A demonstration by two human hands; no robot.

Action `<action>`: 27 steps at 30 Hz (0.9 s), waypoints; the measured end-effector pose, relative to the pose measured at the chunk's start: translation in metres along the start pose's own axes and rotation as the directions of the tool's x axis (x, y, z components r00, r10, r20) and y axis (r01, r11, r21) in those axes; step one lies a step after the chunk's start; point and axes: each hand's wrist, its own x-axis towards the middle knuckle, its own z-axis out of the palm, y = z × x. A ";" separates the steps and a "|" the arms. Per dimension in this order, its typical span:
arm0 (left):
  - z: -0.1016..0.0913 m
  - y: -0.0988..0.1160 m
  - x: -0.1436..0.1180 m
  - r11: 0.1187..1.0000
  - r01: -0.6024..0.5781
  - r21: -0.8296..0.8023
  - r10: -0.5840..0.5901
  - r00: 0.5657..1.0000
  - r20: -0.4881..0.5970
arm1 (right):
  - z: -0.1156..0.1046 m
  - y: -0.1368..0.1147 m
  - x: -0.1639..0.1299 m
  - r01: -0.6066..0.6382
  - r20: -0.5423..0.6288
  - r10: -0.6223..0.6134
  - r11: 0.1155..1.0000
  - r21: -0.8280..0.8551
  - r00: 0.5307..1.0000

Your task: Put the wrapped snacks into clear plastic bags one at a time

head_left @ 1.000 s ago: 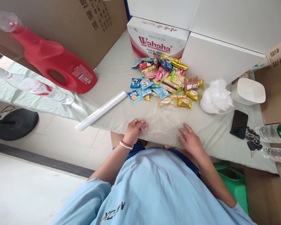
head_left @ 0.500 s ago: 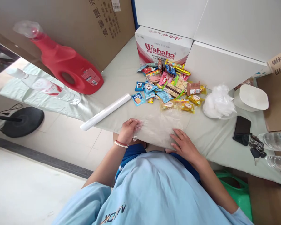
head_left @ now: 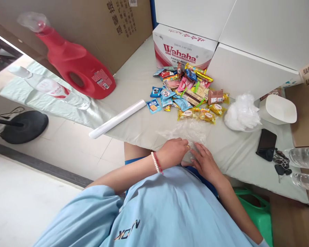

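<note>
A thin clear plastic bag (head_left: pixel 186 132) lies crumpled at the front edge of the cloth-covered table. My left hand (head_left: pixel 173 151), wearing a beaded bracelet, has its fingers closed on the bag's near part, folded across toward the right. Beside it, my right hand (head_left: pixel 205 160) rests on the plastic with fingers stretched and slightly apart. The two hands nearly touch. Just beyond the bag is a pile of small wrapped snacks (head_left: pixel 190 97) in blue, yellow, pink and brown packets. To the left of the pile lies a white roll (head_left: pixel 117 119), partly over the table edge.
A Wahaha box (head_left: pixel 184 48) stands behind the snacks. On the left are a red jug (head_left: pixel 77 65) and a water bottle (head_left: pixel 51 87). To the right sit bunched white plastic (head_left: pixel 242 112), a white tub (head_left: pixel 278 109), a phone (head_left: pixel 266 144), keys (head_left: pixel 282 163) and clear bottles (head_left: pixel 302 157).
My left hand has moved right with the bag's left side, folding it toward my right hand. My right hand stays nearly in place on the plastic. The view has shifted slightly.
</note>
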 end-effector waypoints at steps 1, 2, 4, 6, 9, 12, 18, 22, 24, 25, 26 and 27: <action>0.007 -0.002 0.008 0.996 0.074 0.048 -0.077 0.995 0.064 | 0.000 0.001 -0.002 -0.011 0.007 0.011 1.000 -0.004 1.000; 0.013 -0.007 0.014 0.983 0.160 0.087 -0.169 0.980 0.103 | 0.000 0.002 -0.005 -0.023 0.012 0.023 1.000 -0.004 1.000; 0.023 -0.020 0.019 0.937 0.329 0.122 -0.343 0.931 0.125 | 0.001 0.005 -0.014 -0.046 0.017 0.046 0.999 0.002 0.999; 0.025 -0.035 0.016 0.895 0.436 0.092 -0.445 0.890 0.105 | 0.003 0.007 -0.025 -0.053 0.018 0.053 0.998 0.012 0.998; 0.022 -0.056 0.004 0.852 0.521 -0.047 -0.521 0.854 0.013 | 0.007 0.010 -0.040 -0.050 0.014 0.050 0.998 0.023 0.999; 0.025 -0.071 -0.014 0.831 0.511 -0.221 -0.534 0.843 -0.060 | 0.004 0.014 -0.050 -0.050 0.028 0.048 0.998 0.049 0.998; 0.051 -0.074 -0.043 0.835 0.420 -0.355 -0.489 0.862 -0.131 | -0.049 0.017 -0.046 0.031 0.089 -0.048 0.981 0.191 0.995; 0.061 -0.062 -0.048 0.865 0.360 -0.349 -0.441 0.877 -0.189 | -0.087 0.005 -0.005 0.092 -0.151 -0.057 0.968 0.235 0.987; 0.062 -0.056 -0.050 0.873 0.352 -0.336 -0.433 0.878 -0.203 | -0.087 -0.001 0.027 0.166 -0.192 -0.123 0.960 0.225 0.974; 0.062 -0.054 -0.052 0.877 0.346 -0.333 -0.425 0.882 -0.203 | -0.082 -0.003 0.043 0.207 -0.175 -0.172 0.956 0.207 0.969; 0.060 -0.051 -0.055 0.881 0.336 -0.334 -0.414 0.889 -0.198 | -0.074 -0.005 0.059 0.247 -0.143 -0.223 0.951 0.184 0.964; 0.058 -0.050 -0.058 0.884 0.323 -0.339 -0.400 0.896 -0.192 | -0.064 -0.006 0.073 0.282 -0.100 -0.268 0.946 0.161 0.958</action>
